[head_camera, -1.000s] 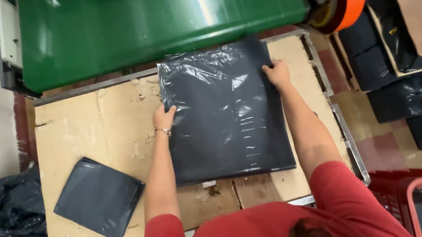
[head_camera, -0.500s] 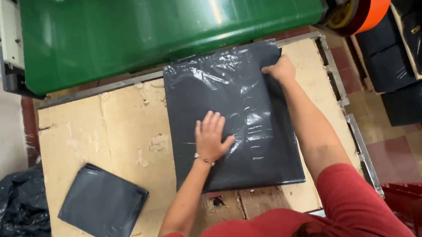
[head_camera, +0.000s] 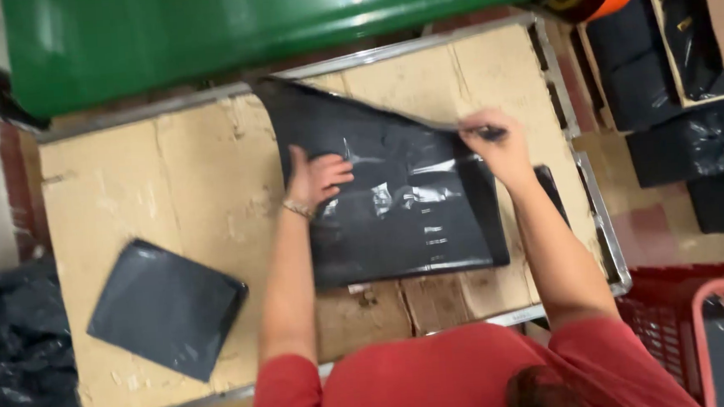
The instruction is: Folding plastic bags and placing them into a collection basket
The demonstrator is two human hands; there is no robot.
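Pinching black bag [head_camera: 404, 201] flap, right hand [head_camera: 496, 141], left hand [head_camera: 314, 179] spread flat on it

Cardboard-topped table [head_camera: 135, 192], large black plastic bag [head_camera: 404, 201], smaller folded dark bag [head_camera: 166, 308]

Bright overhead light, glare on black bag [head_camera: 403, 192] (slight motion blur).

place: packing workshop | signs: cardboard-topped bench [head_camera: 127, 201], green machine [head_camera: 201, 29], stacked black poly bags [head_camera: 694, 150], red crate [head_camera: 679, 326]
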